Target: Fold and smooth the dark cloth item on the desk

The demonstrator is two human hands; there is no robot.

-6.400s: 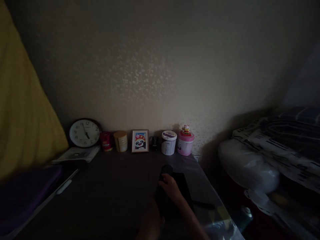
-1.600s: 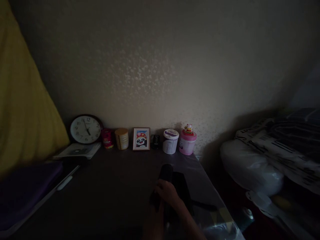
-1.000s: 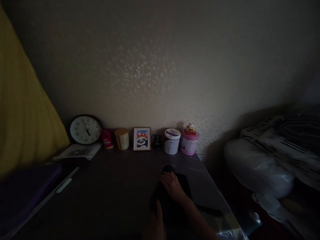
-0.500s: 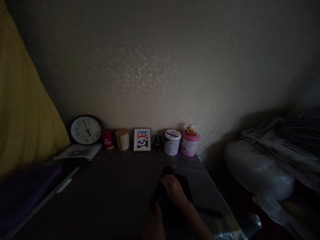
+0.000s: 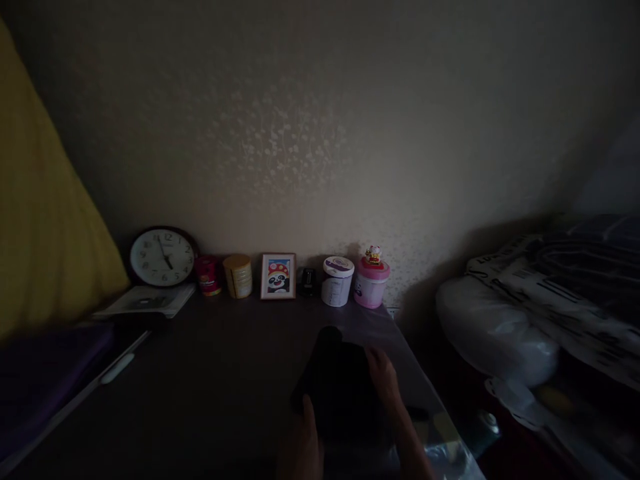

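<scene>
A black, soft-looking folded thing (image 5: 340,387) lies on the dark table (image 5: 225,373), near its right side. My right hand (image 5: 384,379) rests along the right edge of the black thing, fingers stretched out and lying flat. My left hand (image 5: 303,440) is at the bottom of the view, its thumb pointing up against the near left edge of the black thing. Its other fingers are lost in the dark.
Along the wall stand a round clock (image 5: 161,257), a red tin (image 5: 207,275), a yellow tin (image 5: 239,275), a panda picture frame (image 5: 278,276), a white tub (image 5: 337,281) and a pink tub (image 5: 371,285). Papers (image 5: 145,301) lie at left. Bagged bedding (image 5: 500,333) is piled right of the table.
My right hand has slid from the top middle of the black thing to its right edge. My left thumb stays at the near left edge. The view has shifted slightly.
</scene>
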